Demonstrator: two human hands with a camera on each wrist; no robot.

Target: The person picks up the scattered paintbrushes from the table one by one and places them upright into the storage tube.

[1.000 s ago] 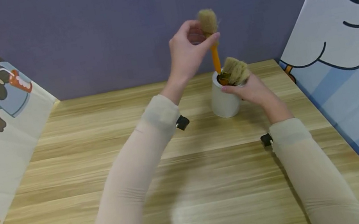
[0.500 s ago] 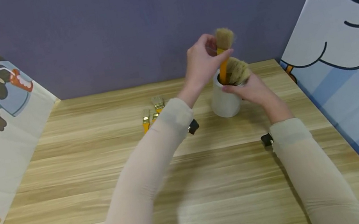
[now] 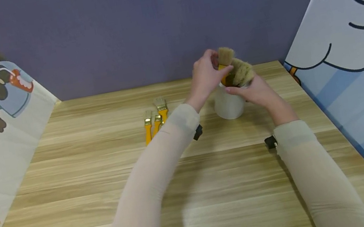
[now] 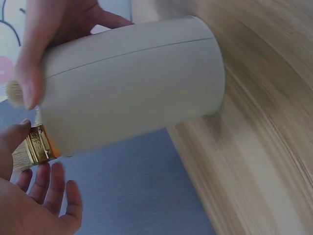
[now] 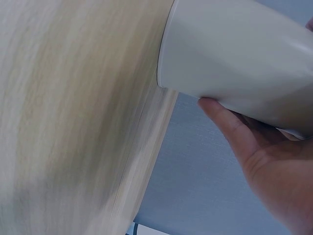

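A white cylindrical cup (image 3: pixel 228 105) stands upright on the table near its back edge. My right hand (image 3: pixel 255 91) grips the cup's right side, its thumb at the rim and, in the right wrist view, a finger (image 5: pixel 225 122) along the wall. Wide pale bristles of another brush (image 3: pixel 244 73) stick out of the cup beside that thumb. With thumb and fingers, my left hand (image 3: pixel 205 75) pinches a paintbrush (image 3: pixel 226 56) at its brass ferrule (image 4: pixel 39 145). The brush points bristles up, and its orange handle is mostly hidden inside the cup.
Several paintbrushes with orange handles (image 3: pixel 148 129) lie on the wooden table (image 3: pixel 105 174), left of the cup and partly behind my left sleeve (image 3: pixel 160 157). A dark wall (image 3: pixel 118 35) rises along the table's back, with printed panels (image 3: pixel 351 21) at both sides.
My left hand has lowered the paintbrush, so its handle has sunk into the cup. The left forearm has shifted right and uncovered the brushes on the table. My right hand has stayed on the cup.
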